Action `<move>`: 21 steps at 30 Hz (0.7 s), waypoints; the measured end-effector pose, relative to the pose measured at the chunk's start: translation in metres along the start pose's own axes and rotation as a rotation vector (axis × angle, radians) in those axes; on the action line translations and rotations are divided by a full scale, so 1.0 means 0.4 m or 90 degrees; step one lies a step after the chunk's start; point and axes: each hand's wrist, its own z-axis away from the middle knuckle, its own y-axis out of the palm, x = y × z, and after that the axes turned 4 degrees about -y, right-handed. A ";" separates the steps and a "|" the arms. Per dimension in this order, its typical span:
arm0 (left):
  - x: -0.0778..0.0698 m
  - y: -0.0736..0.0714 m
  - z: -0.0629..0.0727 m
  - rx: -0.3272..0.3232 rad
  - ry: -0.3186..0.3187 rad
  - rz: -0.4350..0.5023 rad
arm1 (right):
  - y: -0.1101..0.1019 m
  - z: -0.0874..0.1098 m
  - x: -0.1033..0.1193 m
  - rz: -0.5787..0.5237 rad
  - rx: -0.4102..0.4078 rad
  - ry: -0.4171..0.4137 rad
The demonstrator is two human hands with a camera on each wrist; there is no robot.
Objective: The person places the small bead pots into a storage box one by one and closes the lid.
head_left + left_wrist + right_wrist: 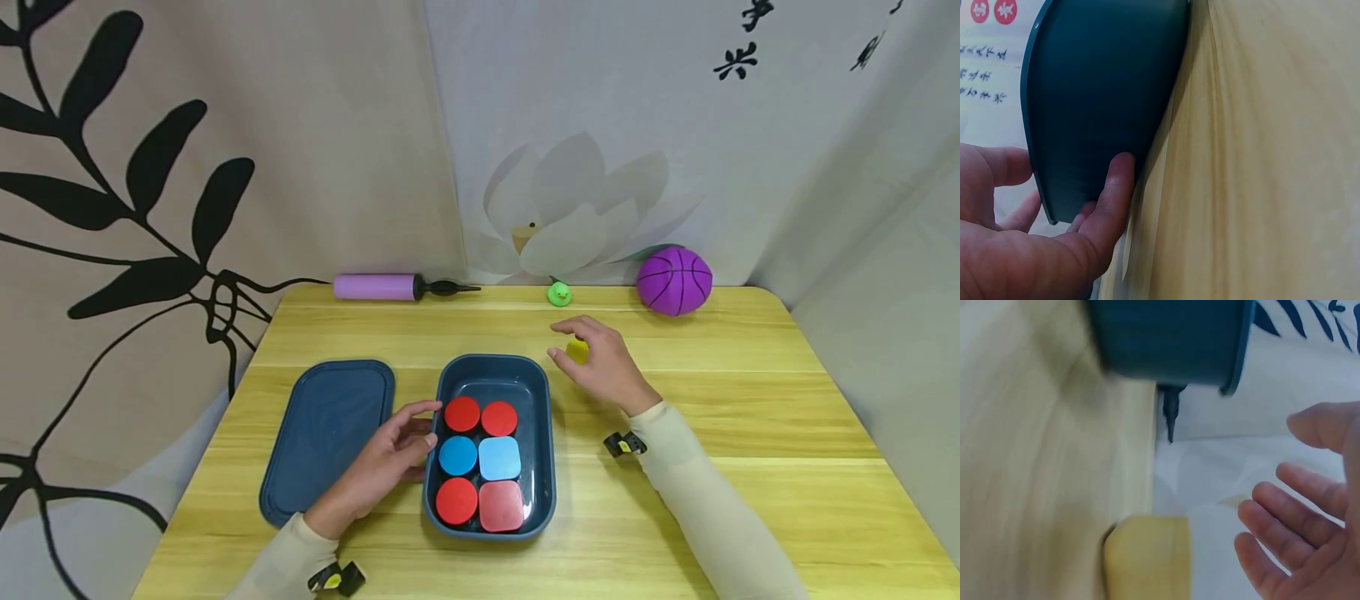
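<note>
A dark blue box [550, 467] stands on the table in the head view. Red round pieces [457, 500], a blue round piece [457, 456], a light blue square piece [498, 458] and a pinkish-red square piece [501, 506] sit inside it. My left hand [381, 461] touches the box's left side from outside, its fingertips against the wall in the left wrist view. To the right of the box, my right hand [606, 367] hovers with thumb and fingers apart around a small yellow piece [577, 349]. In the right wrist view, this yellow piece [1147, 559] stands apart from the fingers.
A dark blue lid [326, 437] lies left of the box, behind my left hand. Along the table's back edge are a purple hand pump [377, 287], a green toy duck [558, 293] and a purple ball [674, 281]. A printed curtain [352, 150] hangs behind.
</note>
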 end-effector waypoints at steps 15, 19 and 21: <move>-0.002 0.004 0.000 -0.002 -0.005 0.002 | -0.016 0.033 -0.083 0.070 0.080 0.186; -0.002 0.005 0.000 -0.002 -0.004 0.003 | -0.018 0.038 -0.091 0.078 0.088 0.204; -0.002 0.004 0.000 -0.002 -0.004 0.003 | -0.017 0.039 -0.096 0.081 0.091 0.205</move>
